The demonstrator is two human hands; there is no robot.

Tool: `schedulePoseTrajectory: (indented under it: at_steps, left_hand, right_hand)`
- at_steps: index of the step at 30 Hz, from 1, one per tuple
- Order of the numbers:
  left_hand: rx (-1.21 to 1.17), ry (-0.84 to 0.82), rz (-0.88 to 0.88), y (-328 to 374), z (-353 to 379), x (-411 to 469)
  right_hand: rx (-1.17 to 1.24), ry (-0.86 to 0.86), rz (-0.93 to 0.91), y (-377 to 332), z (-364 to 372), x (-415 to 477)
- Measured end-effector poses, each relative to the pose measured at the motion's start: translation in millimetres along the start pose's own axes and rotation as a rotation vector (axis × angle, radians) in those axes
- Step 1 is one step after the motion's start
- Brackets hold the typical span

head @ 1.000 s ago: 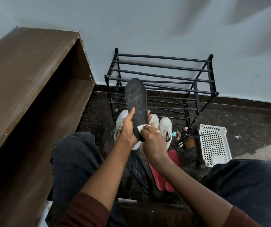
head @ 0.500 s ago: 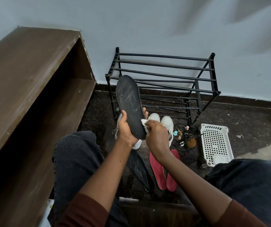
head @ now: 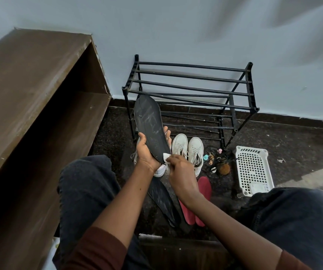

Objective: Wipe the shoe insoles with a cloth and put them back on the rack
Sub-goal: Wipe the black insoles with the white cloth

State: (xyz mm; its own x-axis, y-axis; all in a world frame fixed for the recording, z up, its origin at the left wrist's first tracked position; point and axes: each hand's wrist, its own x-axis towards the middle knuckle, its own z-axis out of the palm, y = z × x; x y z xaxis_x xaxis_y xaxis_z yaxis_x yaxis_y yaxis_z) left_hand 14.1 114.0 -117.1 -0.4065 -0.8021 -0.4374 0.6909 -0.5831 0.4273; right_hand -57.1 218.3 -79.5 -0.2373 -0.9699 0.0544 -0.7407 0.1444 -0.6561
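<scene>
Your left hand [head: 147,152] grips the black insole [head: 150,129] near its heel end, thumb on the near edge and fingers wrapped behind the far edge. The insole's long axis runs up and away from you, with the toe end tilted toward the front left post of the black rack [head: 191,90]. Your right hand [head: 182,172] pinches a small white cloth [head: 166,157] against the heel end of the insole, fingers curled around the cloth. The unwiped length appears to lie above the cloth, so the next stroke likely travels along the long axis toward the toe. The right hand is the nearer hand for that stroke; the left hand serves as the support. A second black insole [head: 161,201] and two red insoles [head: 199,199] lie on the floor between your knees, just beside the white shoes [head: 188,149]. The rack stands directly behind the shoes, with no insoles on it.
</scene>
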Motion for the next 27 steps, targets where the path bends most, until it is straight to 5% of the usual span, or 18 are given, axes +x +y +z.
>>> schedulePoseTrajectory:
  at_steps: [15,27]
  left_hand:
    - [0.146,0.005,-0.136,3.3,5.7,-13.1]
    - [0.107,0.111,-0.115,-6.3,-0.1,-5.4]
  right_hand:
    - [0.056,0.083,0.098,0.3,-9.9,64.5]
    - [0.137,-0.112,0.263,13.7,-12.1,19.8]
